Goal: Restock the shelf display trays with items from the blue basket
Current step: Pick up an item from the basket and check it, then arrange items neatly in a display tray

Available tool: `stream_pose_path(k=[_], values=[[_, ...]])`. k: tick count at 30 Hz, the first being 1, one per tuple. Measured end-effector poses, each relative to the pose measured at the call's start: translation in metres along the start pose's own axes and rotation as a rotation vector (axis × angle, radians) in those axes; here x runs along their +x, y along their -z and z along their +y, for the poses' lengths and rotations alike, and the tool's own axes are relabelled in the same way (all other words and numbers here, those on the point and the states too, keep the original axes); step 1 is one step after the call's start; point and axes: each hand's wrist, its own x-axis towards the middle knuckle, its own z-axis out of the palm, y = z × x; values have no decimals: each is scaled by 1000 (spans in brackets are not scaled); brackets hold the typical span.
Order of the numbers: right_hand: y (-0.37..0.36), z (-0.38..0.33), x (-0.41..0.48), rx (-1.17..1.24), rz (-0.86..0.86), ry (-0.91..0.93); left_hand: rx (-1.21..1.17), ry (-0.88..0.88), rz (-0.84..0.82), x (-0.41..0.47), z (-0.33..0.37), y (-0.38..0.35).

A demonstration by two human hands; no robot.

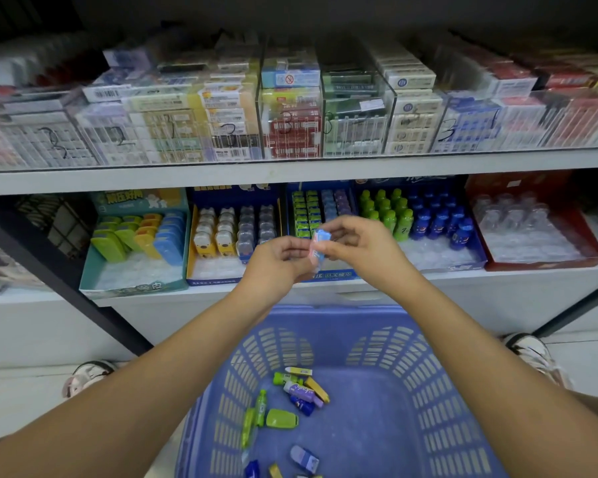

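I am gripping 1 small blue-and-pink item point(319, 244) with my left hand point(280, 258) and right hand point(358, 244), both pinching it, above the blue basket point(428, 374), facing the display trays point(135, 286).

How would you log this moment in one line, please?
step: restocking | left hand: pinches blue-pink item | right hand: pinches it too | blue basket: holds more items
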Motion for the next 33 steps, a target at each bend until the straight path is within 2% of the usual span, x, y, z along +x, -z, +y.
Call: stream_pose_path(k=[2, 5, 7, 10, 22, 28, 33], values=[[6, 0, 2, 5, 109, 19, 143, -58, -8, 1, 0, -1], [22, 10, 8, -205, 271, 54, 688, -170, -95, 1, -10, -1], [26, 19, 10, -322, 232, 70, 997, -232, -196, -2, -21, -1], [23, 30, 12, -407, 159, 84, 1215, -305, -289, -5, -32, -2], [17, 31, 21, -488, 96, 119, 1237, -321, -295, -2, -33, 0], [18, 31, 15, -724, 78, 166, 1213, -278, -307, -2, -30, 0], [16, 23, 1, -892, -57, 121, 1114, -321, -243, -18, -36, 0]])
